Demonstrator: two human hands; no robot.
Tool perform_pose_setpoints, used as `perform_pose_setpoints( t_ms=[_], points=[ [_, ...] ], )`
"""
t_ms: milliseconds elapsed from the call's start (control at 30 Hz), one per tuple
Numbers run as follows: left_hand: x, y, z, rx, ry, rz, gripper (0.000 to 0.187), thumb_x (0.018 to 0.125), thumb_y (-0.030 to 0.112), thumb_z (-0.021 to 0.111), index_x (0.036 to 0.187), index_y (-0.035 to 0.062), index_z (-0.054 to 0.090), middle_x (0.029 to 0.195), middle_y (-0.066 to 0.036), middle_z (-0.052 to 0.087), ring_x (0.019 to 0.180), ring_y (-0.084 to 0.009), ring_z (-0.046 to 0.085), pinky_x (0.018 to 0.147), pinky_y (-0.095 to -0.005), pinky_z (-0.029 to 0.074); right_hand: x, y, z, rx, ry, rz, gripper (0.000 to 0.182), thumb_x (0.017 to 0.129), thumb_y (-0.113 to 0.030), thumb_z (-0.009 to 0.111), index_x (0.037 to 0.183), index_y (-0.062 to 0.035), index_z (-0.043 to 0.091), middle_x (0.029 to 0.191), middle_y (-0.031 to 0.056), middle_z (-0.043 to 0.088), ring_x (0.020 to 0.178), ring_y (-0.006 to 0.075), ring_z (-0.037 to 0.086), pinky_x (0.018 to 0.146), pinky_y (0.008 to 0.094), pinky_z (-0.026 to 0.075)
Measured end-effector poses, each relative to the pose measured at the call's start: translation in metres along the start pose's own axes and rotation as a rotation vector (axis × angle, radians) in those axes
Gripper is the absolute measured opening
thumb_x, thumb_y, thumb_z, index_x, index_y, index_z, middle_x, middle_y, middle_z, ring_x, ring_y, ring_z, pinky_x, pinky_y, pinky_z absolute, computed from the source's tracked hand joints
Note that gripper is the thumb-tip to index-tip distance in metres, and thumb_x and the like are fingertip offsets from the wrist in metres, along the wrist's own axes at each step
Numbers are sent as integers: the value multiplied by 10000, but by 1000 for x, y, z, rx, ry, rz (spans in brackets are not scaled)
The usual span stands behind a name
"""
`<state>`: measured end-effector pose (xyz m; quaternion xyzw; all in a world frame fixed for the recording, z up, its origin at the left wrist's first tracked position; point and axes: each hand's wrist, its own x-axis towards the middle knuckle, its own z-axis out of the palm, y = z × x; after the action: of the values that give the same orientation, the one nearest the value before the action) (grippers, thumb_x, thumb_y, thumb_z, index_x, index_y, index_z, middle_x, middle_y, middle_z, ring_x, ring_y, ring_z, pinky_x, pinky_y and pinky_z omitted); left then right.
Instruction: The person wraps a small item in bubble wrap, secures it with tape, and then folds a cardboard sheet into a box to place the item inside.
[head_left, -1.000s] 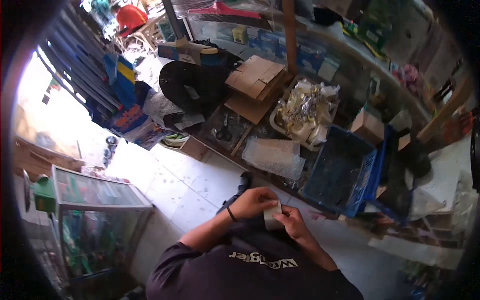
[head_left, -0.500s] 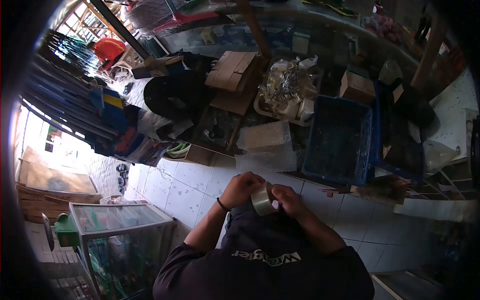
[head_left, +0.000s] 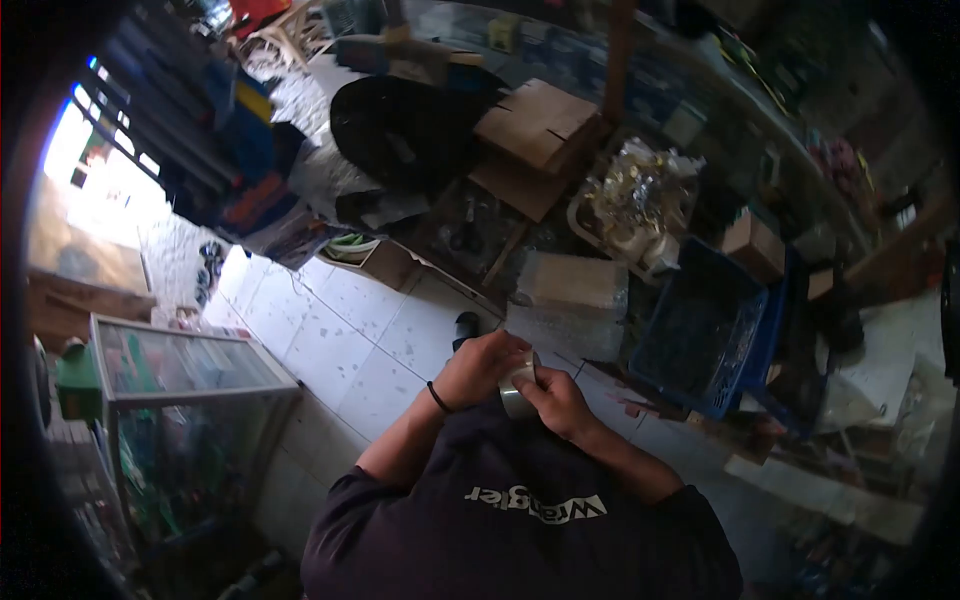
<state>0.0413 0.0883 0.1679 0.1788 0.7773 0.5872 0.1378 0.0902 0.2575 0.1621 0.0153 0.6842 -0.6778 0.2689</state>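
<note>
A roll of clear tape [head_left: 517, 398] is held in front of my dark shirt, close to my chest. My right hand [head_left: 555, 400] grips the roll from its right side, with the thumb toward the core. At the roll's upper left edge, my left hand [head_left: 483, 368] has its fingers bent together; whether they pinch the tape's end is too small to tell. A black band circles my left wrist. Beyond my hands, a parcel in bubble wrap [head_left: 572, 283] lies at the edge of the low work surface.
A blue basket [head_left: 690, 335] stands right of the parcel, with a tray of shiny plastic-wrapped items [head_left: 640, 200] behind. Flat cardboard [head_left: 540, 125] lies at the back. A glass cabinet [head_left: 190, 375] stands at the left on the tiled floor.
The view has turned, so the surroundings appear tilted and shifted. My hands remain together at the tape roll, and a dark shoe or foot now shows beyond my left hand.
</note>
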Motion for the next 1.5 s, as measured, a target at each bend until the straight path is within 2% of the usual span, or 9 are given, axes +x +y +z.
perform_pose_setpoints(
  t_ms=[400,533,833,1033,1133,1200,1267,1333,1500],
  points=[
    [38,-13,-104,-223,185,111,84,809,70,556,846,4,518,754,-150,613,735,-297,621,642,-328,475,64,-98,44,-314,-85,-105,225,885,-213,530,931,1,583,827,7,605,754,52,505,672,226,418],
    [47,-26,-136,-332,228,16,66,839,63,524,828,2,502,700,-127,615,664,-231,631,573,-306,477,93,-106,47,-515,-218,-190,285,867,-260,548,949,9,593,817,101,610,728,147,569,654,286,446],
    [68,-44,-192,-389,182,78,90,872,74,517,828,2,486,679,-107,617,602,-191,621,539,-287,475,145,-140,55,-659,-439,-224,266,838,-218,585,970,13,596,907,147,606,829,221,594,733,322,457],
    [88,-40,-213,-388,93,123,87,880,84,509,850,11,472,687,-94,624,605,-186,623,528,-280,468,160,-147,44,-480,-447,-282,223,841,-188,566,883,28,606,824,159,608,812,224,591,720,327,459],
    [89,-36,-226,-334,29,188,79,878,83,510,864,16,470,691,-96,624,612,-213,622,532,-302,460,183,-119,32,281,-253,-369,215,846,-172,552,795,33,591,743,123,595,701,201,569,654,326,454],
    [88,-30,-232,-314,-20,165,77,872,82,516,874,18,472,694,-108,621,619,-240,619,537,-317,454,209,-118,26,283,-12,-251,278,868,-223,520,748,20,583,707,97,576,615,190,530,597,321,437],
    [90,-26,-238,-310,-63,77,82,864,83,525,882,19,477,696,-128,614,627,-273,614,542,-331,448,247,-93,19,-110,271,34,352,870,-314,510,769,10,602,738,118,600,633,199,557,623,321,450],
    [92,-29,-237,-256,-37,130,89,856,86,538,886,14,496,697,-148,606,632,-289,610,545,-336,449,281,-50,14,-680,325,4,415,823,-409,547,815,1,612,819,165,632,719,260,615,657,382,467],
    [91,-38,-242,-188,-7,150,110,886,126,523,911,24,554,682,-90,602,617,-172,603,545,-288,458,316,4,12,-1030,205,200,505,726,-513,600,900,-40,633,915,196,638,888,366,606,913,553,328]
  ],
)
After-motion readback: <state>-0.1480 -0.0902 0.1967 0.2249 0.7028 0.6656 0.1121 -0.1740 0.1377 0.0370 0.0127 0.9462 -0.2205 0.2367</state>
